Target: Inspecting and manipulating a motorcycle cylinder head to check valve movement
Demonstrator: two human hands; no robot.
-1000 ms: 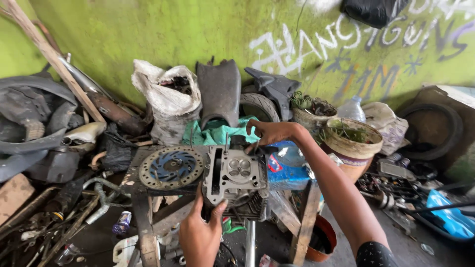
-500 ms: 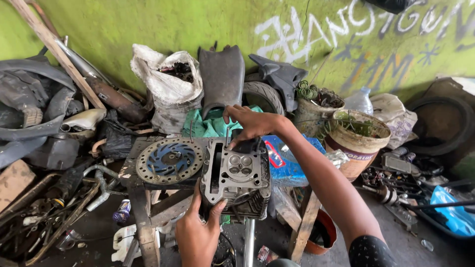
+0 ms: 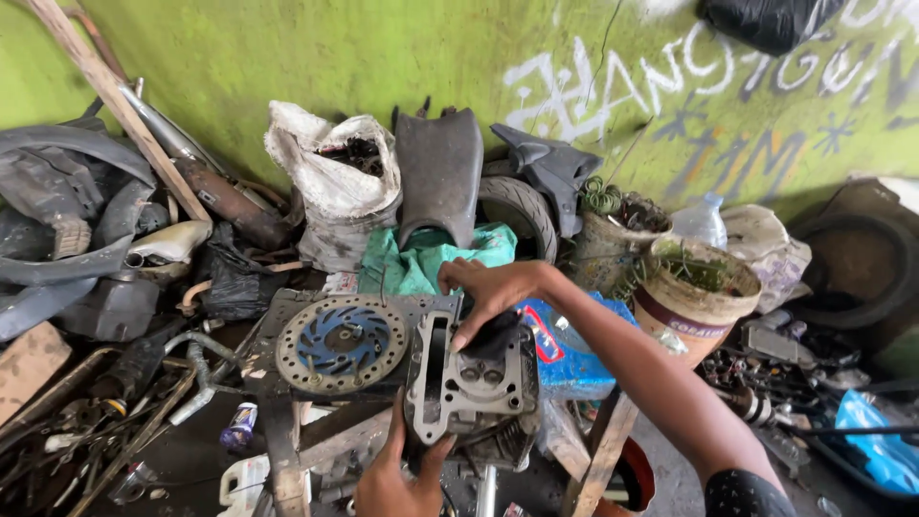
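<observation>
Head view looks down on a grey metal cylinder head (image 3: pixel 471 383), which sits face up at the near edge of a cluttered work stand, just right of a blue-centred brake disc (image 3: pixel 342 343) lying flat on a dark metal plate (image 3: pixel 287 316). The right hand (image 3: pixel 490 292) reaches in from the right and presses a dark rag (image 3: pixel 493 337) into the top of the casting, fingers curled down over the cloth and closed on it. The left hand (image 3: pixel 402 474) comes up from below with its fingers spread against the lower left corner of the casting, steadying it rather than wrapping it; how firm that hold is cannot be told.

The step in hand looks like wiping or cleaning the mating face and its ports. A next move would likely call for the left hand to brace the part while the cloth works across the remaining surface.

Behind lie a teal cloth (image 3: pixel 421 258), a blue plastic bag (image 3: pixel 565 349), a white sack (image 3: pixel 335 182), a black seat (image 3: pixel 438 172), a tyre (image 3: pixel 522 211), and 1 tan bucket (image 3: pixel 694 297) against the green wall (image 3: pixel 287 57).
</observation>
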